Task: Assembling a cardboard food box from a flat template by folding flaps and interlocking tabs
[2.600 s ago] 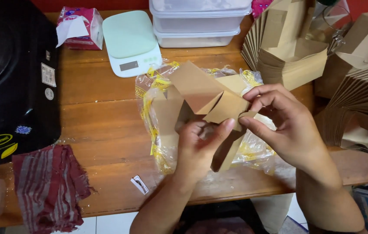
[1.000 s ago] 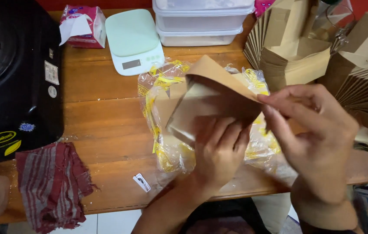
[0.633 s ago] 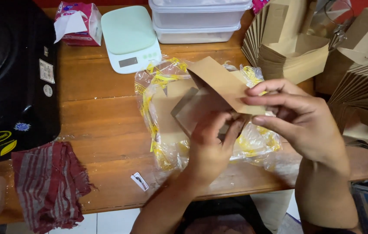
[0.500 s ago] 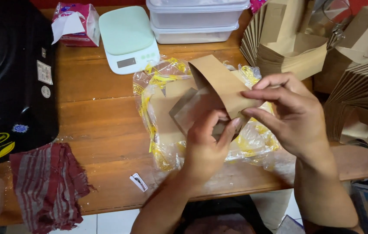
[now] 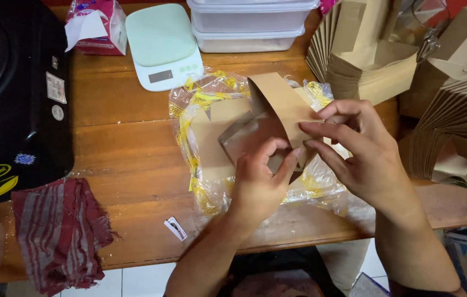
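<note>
A wooden table [image 5: 118, 126] bears a pale green scale [image 5: 163, 44], striped cloth [image 5: 60, 234], and clear tubs [image 5: 252, 25]

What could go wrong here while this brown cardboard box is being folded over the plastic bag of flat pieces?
The left hand and right hand pinch the brown cardboard box at one corner only, so a flap could spring open or crease crookedly. The work sits over the plastic bag of flat blanks, which might slide on the wooden table. The folded boxes stacked close by the right hand could get knocked over.
</note>
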